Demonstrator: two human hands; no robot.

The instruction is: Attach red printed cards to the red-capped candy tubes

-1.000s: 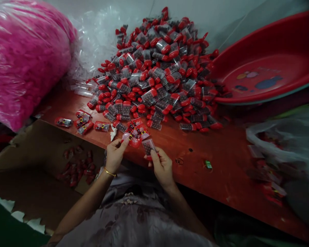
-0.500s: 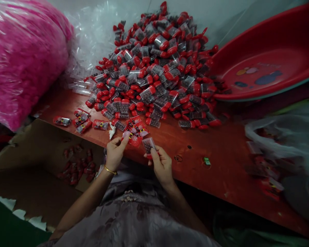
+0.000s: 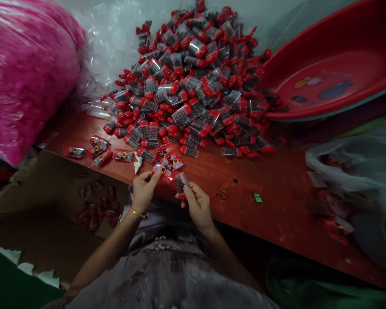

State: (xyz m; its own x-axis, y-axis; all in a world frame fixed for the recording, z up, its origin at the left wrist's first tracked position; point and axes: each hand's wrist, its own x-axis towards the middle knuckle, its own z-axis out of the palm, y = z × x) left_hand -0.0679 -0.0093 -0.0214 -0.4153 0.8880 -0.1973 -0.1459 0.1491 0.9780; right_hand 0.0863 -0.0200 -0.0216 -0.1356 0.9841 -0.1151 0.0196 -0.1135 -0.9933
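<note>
Already at the surface [image 3: 276,189] edge: left hand [image 3: 143,191] pinched a red label [image 3: 166,174], right hand [image 3: 196,205] gripped a small case [image 3: 180,182]. A loose grip would likely drop either into the box [image 3: 51,206] below.

Head camera looks steeply down, close over the table [image 3: 276,189] edge

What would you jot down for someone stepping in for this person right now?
Left hand: pinches a red printed sleeve at the table edge.
Right hand: holds a small clear red-capped container beside that sleeve.
Supplies: a big heap of red-capped clear containers lies on the red wooden table.
Done: a few wrapped packs lie on the table's left; more lie in the brown cardboard box below.
Left: the heap remains unwrapped.
</note>
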